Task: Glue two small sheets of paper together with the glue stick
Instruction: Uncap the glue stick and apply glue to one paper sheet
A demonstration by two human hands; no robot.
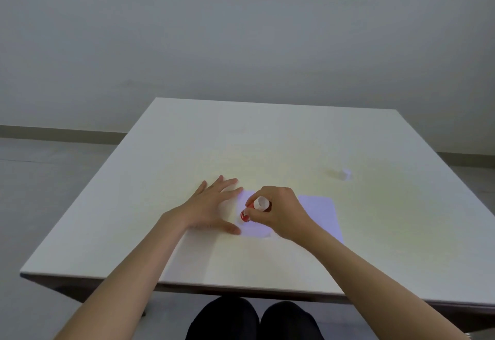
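Two paper sheets (318, 213) are lying mid-desk (267, 138); the glue stick (250, 209) is being gripped by the closed right hand (281, 212), while the left hand (211, 205) is being pressed flat, fingers spread.

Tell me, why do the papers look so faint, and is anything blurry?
Head view: soft, overexposed light washes the pale papers into the table, shadows are weak; the small white thing at far right is too blurred to identify; the wide lens splays the table edges; the glue stick stays clear.

Dim, soft overall; table (187, 152) centre glare-washed, edges perhaps warped.
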